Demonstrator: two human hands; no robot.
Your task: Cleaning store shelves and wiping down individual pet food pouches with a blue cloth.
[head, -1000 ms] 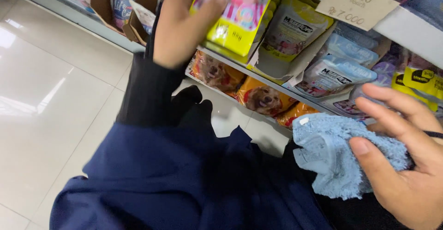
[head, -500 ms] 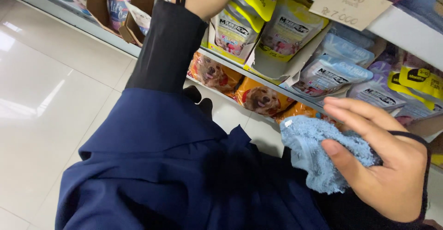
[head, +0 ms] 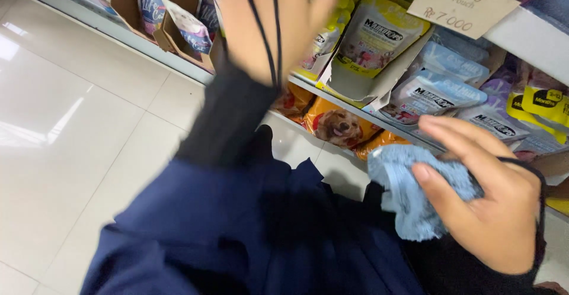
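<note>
— Presently, where is the blue cloth (head: 409, 200) kept?
— It is bunched in the right hand (head: 486, 206), low at the right, just in front of the shelf (head: 355, 112) of pet-food pouches. The grip is pressed together on it, thumb over the folds.
— And the left hand (head: 269, 25)?
— It is raised to the yellow pouches (head: 379, 34) in their cardboard tray (head: 361, 87). Its back is turned to the camera, so it cannot be told whether the fingers are spread or pinched on a pack.
— What could go wrong?
— A pouch could be tipped out onto the tiled floor (head: 77, 123), it is judged, since the tray front is torn open and leaning. The pale blue pouches (head: 438, 90) beside it could also be knocked by the sleeve (head: 228, 123).
</note>
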